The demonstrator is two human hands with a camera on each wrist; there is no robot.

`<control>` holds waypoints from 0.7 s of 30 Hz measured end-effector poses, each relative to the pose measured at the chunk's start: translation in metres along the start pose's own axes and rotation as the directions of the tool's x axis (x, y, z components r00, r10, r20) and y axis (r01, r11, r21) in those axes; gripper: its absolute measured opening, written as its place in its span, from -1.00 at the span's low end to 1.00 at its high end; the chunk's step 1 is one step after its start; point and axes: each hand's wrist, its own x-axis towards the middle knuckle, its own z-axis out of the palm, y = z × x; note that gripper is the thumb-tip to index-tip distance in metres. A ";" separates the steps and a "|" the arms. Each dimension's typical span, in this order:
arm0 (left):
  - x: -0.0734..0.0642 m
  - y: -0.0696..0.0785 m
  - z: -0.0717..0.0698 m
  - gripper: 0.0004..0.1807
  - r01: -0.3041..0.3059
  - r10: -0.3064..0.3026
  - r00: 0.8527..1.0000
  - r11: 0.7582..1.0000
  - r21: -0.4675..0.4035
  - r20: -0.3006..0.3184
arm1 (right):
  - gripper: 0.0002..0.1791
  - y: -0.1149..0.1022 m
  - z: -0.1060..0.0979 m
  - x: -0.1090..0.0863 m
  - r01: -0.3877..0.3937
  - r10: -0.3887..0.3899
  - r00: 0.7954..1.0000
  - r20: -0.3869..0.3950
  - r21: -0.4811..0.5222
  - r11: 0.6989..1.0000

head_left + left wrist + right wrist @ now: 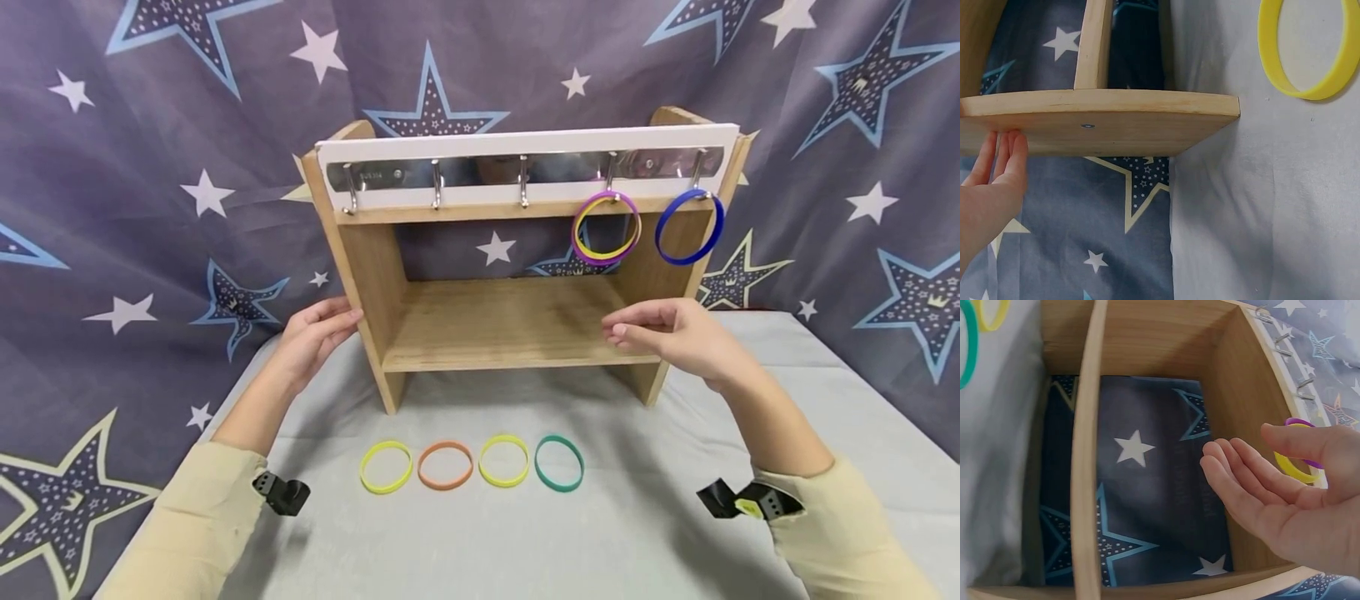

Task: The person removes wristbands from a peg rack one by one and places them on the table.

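Note:
My left hand [318, 337] touches the outer left side of a wooden shelf [502, 364] with its fingertips. In the left wrist view its straight fingers [1002, 156] rest against the side board. My right hand [682, 337] hovers in front of the shelf's right part, fingers loosely extended and holding nothing. Above it, a purple wristband [577, 250] and a yellow one [600, 254] hang together from the fourth hook. A blue wristband [660, 242] hangs from the rightmost hook. On the cloth lie a yellow-green band [363, 471], an orange band [446, 487], another yellow band [504, 483] and a green band [560, 487].
A metal hook rail [480, 171] on a white strip runs along the shelf's top front, its three left hooks bare. Pale grey cloth [465, 550] covers the table. Behind stands a dark curtain [465, 75] with stars.

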 end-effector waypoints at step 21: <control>0.001 0.002 0.000 -0.85 0.009 -0.009 1.000 1.000 -0.020 0.005 | -0.78 -0.021 -0.017 0.001 0.146 -0.118 0.981 -0.154 0.186 0.972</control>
